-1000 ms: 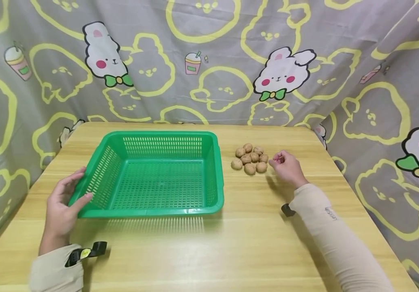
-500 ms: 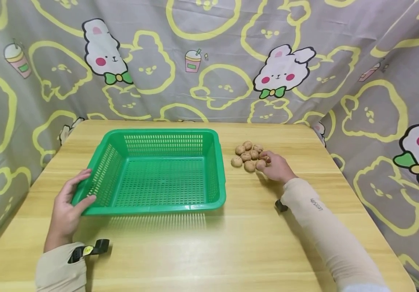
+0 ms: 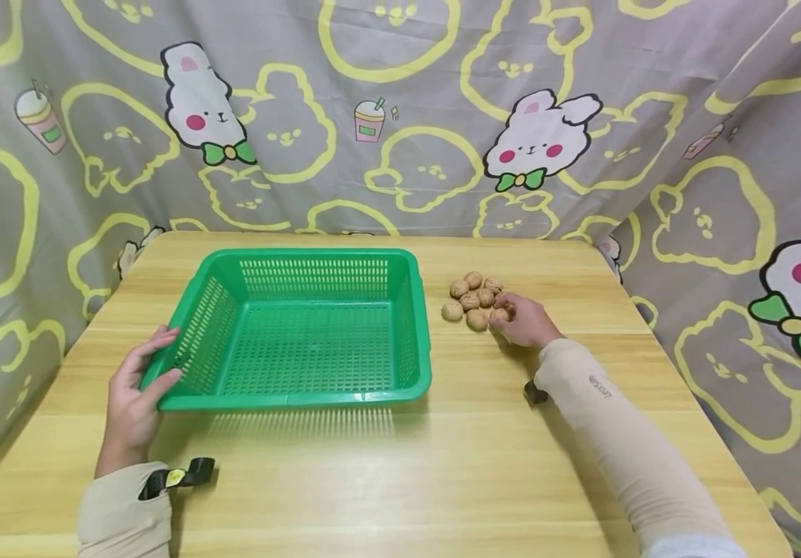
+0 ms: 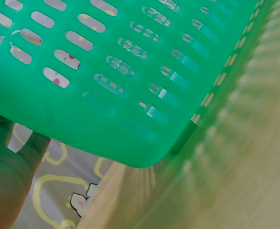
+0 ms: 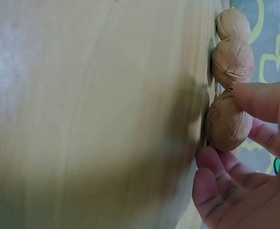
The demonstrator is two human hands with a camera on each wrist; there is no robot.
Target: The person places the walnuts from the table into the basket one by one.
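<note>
Over the table (image 3: 344, 492), left hand (image 3: 135, 399) holds basket (image 3: 312, 349), right hand (image 3: 529, 322) pinches walnut (image 5: 227, 125).

Green basket (image 3: 295, 400); light-brown walnuts (image 3: 470, 301); yellowish wood-grained table (image 3: 372, 488); grey curtain (image 3: 435, 101) with yellow cartoon outlines.

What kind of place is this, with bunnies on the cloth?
Probably a little curtained-off table spot indoors. Patterned cloth hangs at the back and both sides of a wood-look table, where there's a green basket and walnuts.
</note>
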